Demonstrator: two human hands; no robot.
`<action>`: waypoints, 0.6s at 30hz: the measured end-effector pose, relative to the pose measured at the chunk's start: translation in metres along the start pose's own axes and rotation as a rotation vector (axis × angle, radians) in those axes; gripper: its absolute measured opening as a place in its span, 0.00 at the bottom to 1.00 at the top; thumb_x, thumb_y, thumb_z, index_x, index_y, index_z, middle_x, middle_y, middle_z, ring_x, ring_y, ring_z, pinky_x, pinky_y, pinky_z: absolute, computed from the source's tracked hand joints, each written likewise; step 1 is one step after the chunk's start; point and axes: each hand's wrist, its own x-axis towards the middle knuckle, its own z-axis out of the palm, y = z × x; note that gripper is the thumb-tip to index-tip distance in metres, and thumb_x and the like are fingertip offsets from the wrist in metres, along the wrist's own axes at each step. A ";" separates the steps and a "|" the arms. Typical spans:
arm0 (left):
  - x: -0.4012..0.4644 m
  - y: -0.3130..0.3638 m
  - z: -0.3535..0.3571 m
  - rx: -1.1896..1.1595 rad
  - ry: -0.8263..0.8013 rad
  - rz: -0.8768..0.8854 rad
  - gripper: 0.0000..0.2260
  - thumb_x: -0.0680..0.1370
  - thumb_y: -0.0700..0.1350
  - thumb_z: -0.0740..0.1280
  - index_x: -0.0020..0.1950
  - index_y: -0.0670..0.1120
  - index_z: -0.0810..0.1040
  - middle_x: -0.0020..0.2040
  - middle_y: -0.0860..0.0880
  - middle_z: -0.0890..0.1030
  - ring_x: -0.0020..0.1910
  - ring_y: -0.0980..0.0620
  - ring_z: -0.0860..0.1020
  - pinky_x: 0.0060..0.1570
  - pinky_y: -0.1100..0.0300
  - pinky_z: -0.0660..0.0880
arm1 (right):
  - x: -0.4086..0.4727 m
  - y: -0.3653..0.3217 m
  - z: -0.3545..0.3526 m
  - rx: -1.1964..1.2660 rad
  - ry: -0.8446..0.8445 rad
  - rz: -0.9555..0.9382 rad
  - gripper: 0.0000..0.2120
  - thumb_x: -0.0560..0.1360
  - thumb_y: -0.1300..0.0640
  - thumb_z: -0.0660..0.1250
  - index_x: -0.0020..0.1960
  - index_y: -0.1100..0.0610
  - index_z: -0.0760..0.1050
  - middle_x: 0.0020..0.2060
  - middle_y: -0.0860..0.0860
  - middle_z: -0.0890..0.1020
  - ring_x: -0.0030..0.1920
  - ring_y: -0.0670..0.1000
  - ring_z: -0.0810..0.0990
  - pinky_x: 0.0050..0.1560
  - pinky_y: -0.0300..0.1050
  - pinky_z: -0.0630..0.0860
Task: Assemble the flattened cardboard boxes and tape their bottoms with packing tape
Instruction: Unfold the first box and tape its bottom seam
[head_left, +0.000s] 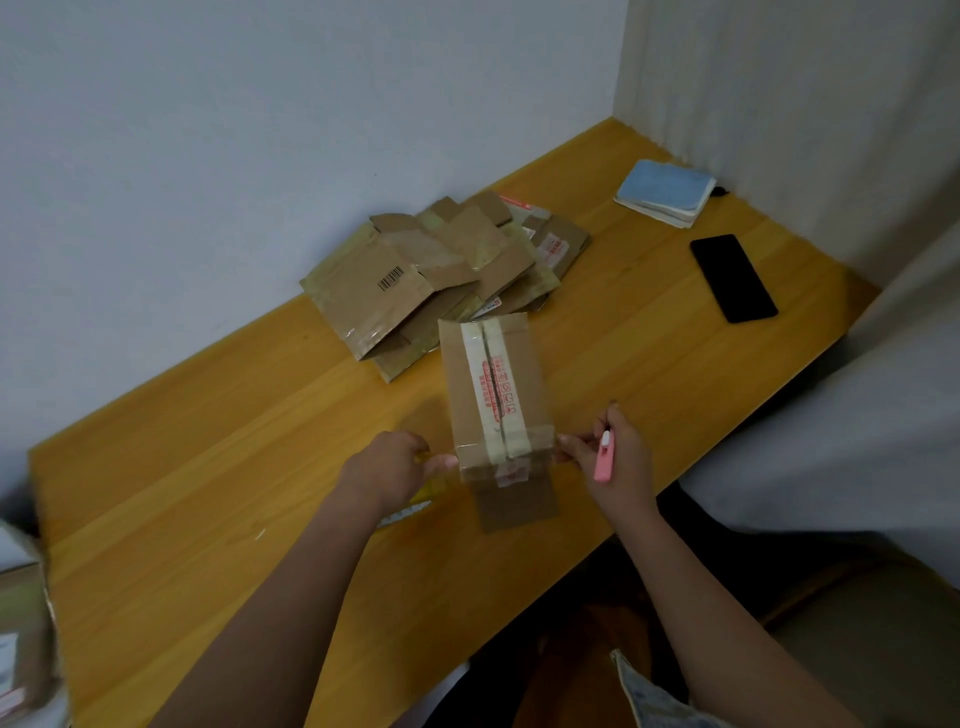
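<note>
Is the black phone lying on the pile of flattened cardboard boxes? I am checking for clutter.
No, the black phone lies on the bare wooden table, apart from the pile of flattened cardboard boxes.

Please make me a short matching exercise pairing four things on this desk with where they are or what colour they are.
Things:
1. phone
2. notebook
3. cutter
4. flat boxes

Descriptions:
A. pink, held in the right hand
B. piled by the wall
C. black, lying flat to the right
D. pale blue, in the far corner

Pairs: 1-C, 2-D, 3-A, 4-B
</note>
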 end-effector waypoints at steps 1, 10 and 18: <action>0.000 -0.001 0.000 -0.005 -0.002 -0.006 0.30 0.76 0.65 0.60 0.66 0.45 0.77 0.65 0.46 0.77 0.62 0.47 0.75 0.56 0.48 0.76 | 0.000 0.001 -0.001 -0.045 0.007 -0.019 0.19 0.73 0.62 0.73 0.39 0.53 0.61 0.41 0.56 0.82 0.41 0.52 0.83 0.41 0.45 0.79; -0.005 0.002 -0.001 -0.043 -0.018 -0.003 0.35 0.70 0.69 0.57 0.64 0.45 0.78 0.63 0.47 0.78 0.60 0.47 0.76 0.55 0.47 0.76 | -0.004 -0.010 -0.002 -0.130 0.061 -0.095 0.20 0.71 0.64 0.74 0.38 0.53 0.62 0.35 0.48 0.79 0.34 0.35 0.76 0.33 0.27 0.68; -0.003 0.012 0.005 -0.024 0.012 0.036 0.25 0.78 0.62 0.59 0.62 0.44 0.79 0.61 0.47 0.79 0.58 0.47 0.77 0.53 0.48 0.77 | -0.009 -0.019 0.010 -0.126 0.139 -0.143 0.14 0.77 0.60 0.68 0.37 0.56 0.65 0.29 0.49 0.70 0.25 0.43 0.67 0.25 0.33 0.64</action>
